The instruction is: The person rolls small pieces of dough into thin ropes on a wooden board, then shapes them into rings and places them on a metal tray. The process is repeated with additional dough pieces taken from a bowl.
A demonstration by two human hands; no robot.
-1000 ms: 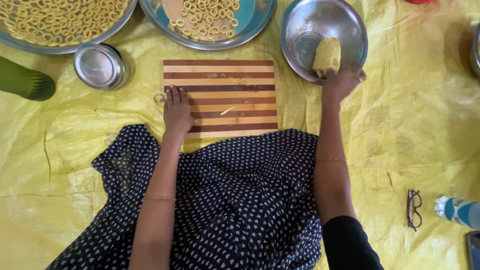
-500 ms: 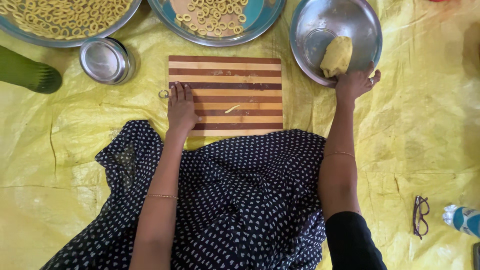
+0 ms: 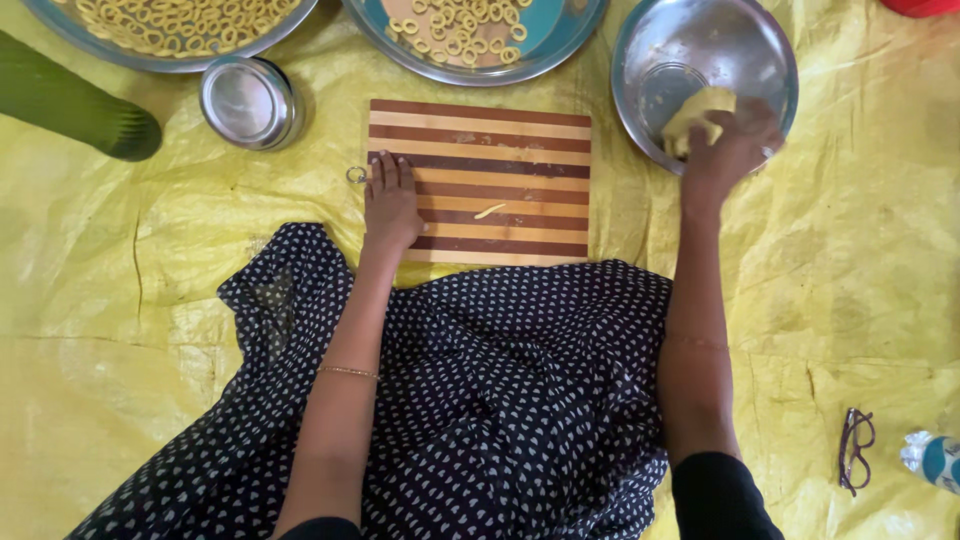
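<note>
Yellow sheet: right hand (image 3: pixel 728 150) grips dough (image 3: pixel 695 112); left hand (image 3: pixel 390 200) flat on board (image 3: pixel 500 150).

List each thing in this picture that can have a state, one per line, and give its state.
Left hand: flat, palm down on the striped wooden cutting board.
Right hand: in the steel bowl, on the yellow dough lump.
Thin dough strip: lying loose on the board.
Small round steel container: upright, open.
Teal plate: partly covered with dough rings.
Dark-framed glasses: folded, on the yellow sheet.
</note>
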